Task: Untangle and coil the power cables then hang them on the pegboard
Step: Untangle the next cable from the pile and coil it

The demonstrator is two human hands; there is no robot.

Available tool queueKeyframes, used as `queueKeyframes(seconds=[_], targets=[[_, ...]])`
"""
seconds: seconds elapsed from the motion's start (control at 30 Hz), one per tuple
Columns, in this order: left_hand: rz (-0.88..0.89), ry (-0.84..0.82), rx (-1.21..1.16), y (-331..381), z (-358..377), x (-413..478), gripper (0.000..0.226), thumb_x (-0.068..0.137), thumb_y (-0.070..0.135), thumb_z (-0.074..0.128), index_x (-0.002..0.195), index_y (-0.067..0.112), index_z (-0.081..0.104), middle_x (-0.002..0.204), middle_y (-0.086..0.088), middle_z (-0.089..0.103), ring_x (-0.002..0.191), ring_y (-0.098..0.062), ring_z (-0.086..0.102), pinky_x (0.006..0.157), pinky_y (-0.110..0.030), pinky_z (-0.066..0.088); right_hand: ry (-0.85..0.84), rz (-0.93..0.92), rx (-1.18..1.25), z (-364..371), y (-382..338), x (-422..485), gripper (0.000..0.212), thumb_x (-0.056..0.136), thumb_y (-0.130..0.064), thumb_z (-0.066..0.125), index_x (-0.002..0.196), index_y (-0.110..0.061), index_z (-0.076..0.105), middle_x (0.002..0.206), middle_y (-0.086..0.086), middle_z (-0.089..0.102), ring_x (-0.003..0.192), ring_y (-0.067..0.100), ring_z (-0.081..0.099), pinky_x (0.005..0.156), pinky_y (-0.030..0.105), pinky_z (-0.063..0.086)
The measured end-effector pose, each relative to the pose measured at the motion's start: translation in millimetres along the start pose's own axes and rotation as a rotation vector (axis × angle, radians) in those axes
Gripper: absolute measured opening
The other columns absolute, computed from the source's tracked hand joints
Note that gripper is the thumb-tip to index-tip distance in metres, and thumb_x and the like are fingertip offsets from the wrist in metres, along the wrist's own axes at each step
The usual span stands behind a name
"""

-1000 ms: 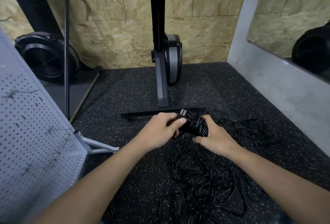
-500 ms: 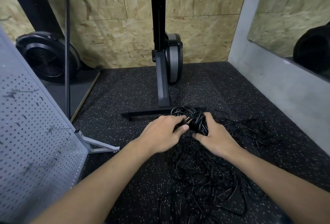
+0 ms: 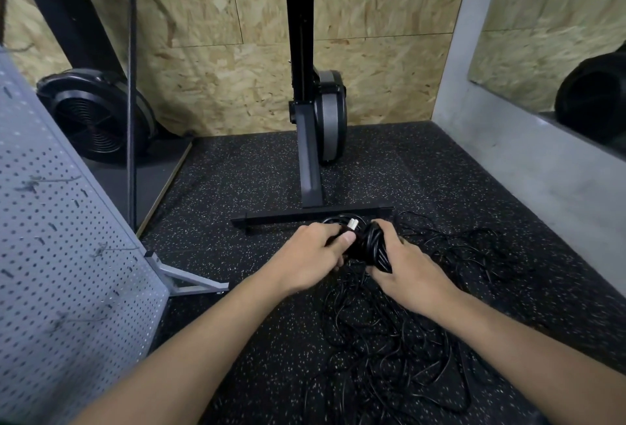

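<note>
One coiled bundle (image 3: 374,250): black power cable wound into a tight hank, held off the floor between both hands, under the right palm and just right of the left thumb.
Plug (image 3: 352,223): pale prongs point up and away; it sits at the left fingertips, on the bundle's upper left end.
Left hand (image 3: 313,255): fingers curled, thumb and fingers pinching the cable just behind the plug.
Right hand (image 3: 411,272): wrapped round the bundle, fingers over its far side, clamping the turns together.
Change: over the last second both hands stay where they were, but the left has worked the plug end down against the bundle and back up, and a small loop now arcs just beyond its fingertips.
Meaning: this reads as the tail being wrapped or tucked to lock the coil, so the first cable looks nearly ready to hang.
Loose tangle (image 3: 389,350): many black strands on the floor, below and nearer than both hands and spreading past the right one; I cannot tell whether the bundle is still joined to it. Most of the untangling looks undone.
Pegboard (image 3: 67,272): grey, well left of the left hand; no coil hangs on the part in view.
Machine base bar (image 3: 271,220): just beyond the knuckles.
</note>
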State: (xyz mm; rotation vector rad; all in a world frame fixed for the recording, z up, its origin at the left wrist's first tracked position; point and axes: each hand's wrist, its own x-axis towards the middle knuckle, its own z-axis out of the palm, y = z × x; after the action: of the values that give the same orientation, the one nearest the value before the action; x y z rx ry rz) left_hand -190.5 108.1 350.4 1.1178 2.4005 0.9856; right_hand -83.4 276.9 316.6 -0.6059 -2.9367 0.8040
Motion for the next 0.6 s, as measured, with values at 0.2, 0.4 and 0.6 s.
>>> queueKeyframes(seconds=[0.2, 0.4, 0.6], targets=[[0.088, 0.192, -0.156, 3.3, 2.9, -1.8, 0.014, 0.105, 0.037, 0.06, 0.101, 0.029, 0.072, 0.075, 0.002, 0.074, 0.066, -0.004, 0.066, 0.068, -0.021, 0.049, -0.019, 0.106, 0.267, -10.6, 2.2, 8.1, 0.066, 0.099, -0.036, 0.066, 0.15, -0.034, 0.023, 0.108, -0.009, 0.062, 0.09, 0.009, 0.06, 0.075, 0.029, 0.045], [0.02, 0.326, -0.337, 3.7, 8.1, -1.4, 0.031, 0.096, 0.034, 0.074, 0.115, 0.02, 0.054, 0.073, 0.0, 0.076, 0.069, -0.011, 0.071, 0.066, -0.013, 0.049, -0.006, 0.111, 0.29, -8.0, 0.5, 10.0, 0.069, 0.1, -0.035, 0.066, 0.152, -0.033, 0.022, 0.113, -0.007, 0.062, 0.092, 0.011, 0.06, 0.072, 0.027, 0.042], [0.018, 0.419, -0.05, -4.5, 12.4, 7.7, 0.021, 0.091, 0.042, 0.079, 0.109, 0.032, 0.076, 0.079, 0.011, 0.072, 0.074, -0.005, 0.068, 0.073, -0.037, 0.059, 0.04, 0.052, 0.253, -2.8, -3.5, 8.1, 0.066, 0.098, -0.036, 0.067, 0.148, -0.037, 0.024, 0.118, -0.005, 0.065, 0.1, 0.016, 0.064, 0.08, 0.031, 0.05]])
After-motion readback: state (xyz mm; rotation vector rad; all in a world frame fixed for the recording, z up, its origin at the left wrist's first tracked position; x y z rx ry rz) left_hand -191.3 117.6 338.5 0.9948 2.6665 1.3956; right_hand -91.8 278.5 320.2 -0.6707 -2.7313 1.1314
